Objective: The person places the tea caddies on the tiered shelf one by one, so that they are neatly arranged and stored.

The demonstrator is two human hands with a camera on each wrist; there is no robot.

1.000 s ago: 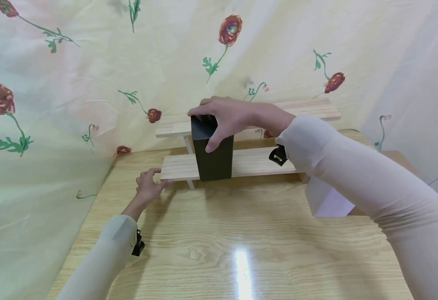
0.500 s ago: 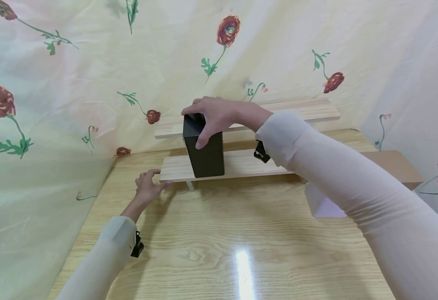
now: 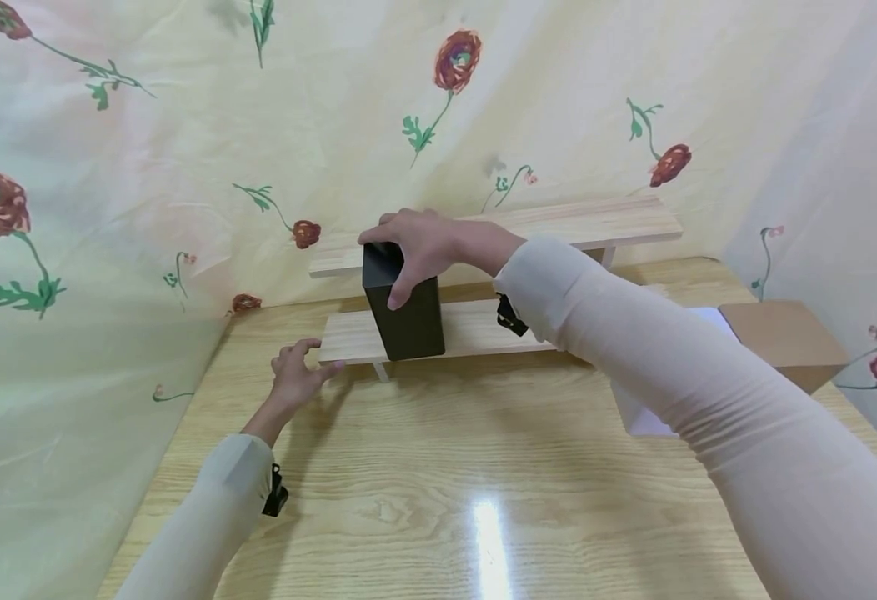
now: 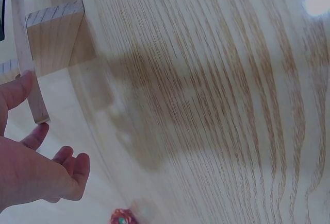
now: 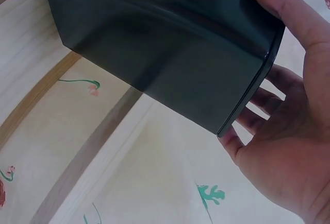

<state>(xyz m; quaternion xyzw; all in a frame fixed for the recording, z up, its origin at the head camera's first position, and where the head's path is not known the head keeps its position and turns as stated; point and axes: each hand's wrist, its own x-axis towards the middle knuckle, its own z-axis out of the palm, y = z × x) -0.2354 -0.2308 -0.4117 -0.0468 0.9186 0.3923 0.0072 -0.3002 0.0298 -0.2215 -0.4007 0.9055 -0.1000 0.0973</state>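
In the head view my right hand (image 3: 423, 246) grips a tall black rectangular box (image 3: 406, 321) from above, thumb on the near side and fingers over the top. The box stands upright at the left part of the lower wooden shelf board (image 3: 483, 327); whether its base touches the board cannot be told. In the right wrist view the fingers wrap the end of the black box (image 5: 170, 54). My left hand (image 3: 296, 375) holds the left end of the lower board, thumb on the front edge, index fingertip against the end, as the left wrist view shows the board (image 4: 36, 98).
An upper wooden board (image 3: 588, 221) runs behind and above the lower one. At the right stand a brown box (image 3: 784, 329) and a white box (image 3: 637, 408), partly hidden by my right sleeve. Flowered cloth (image 3: 333, 100) hangs behind the wooden table (image 3: 408, 467).
My right hand has carried the black box left along the shelf, then slightly down. More of the brown box shows at the right. My left hand has stayed at the board's end.
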